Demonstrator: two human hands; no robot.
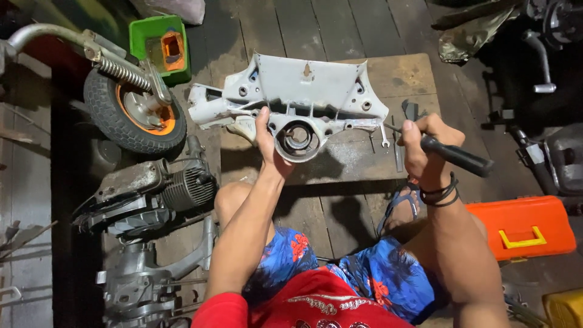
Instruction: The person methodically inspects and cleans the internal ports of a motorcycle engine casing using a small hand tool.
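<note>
Now | left hand (268, 141) grips grey casting (291, 97) | right hand (423, 149) fisted on screwdriver (452, 155)

Matt painted metal housing (303, 91) (chipped), rough wood board (401, 76)

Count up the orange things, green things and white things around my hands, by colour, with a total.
Orange: 2, the toolbox and the wheel rim
Green: 1, the tray
White: 1, the metal housing in the left hand
Total: 4

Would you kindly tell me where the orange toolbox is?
The orange toolbox lies on the floor at the head view's right edge, just beyond the right hand, which holds a black-handled tool.
</note>
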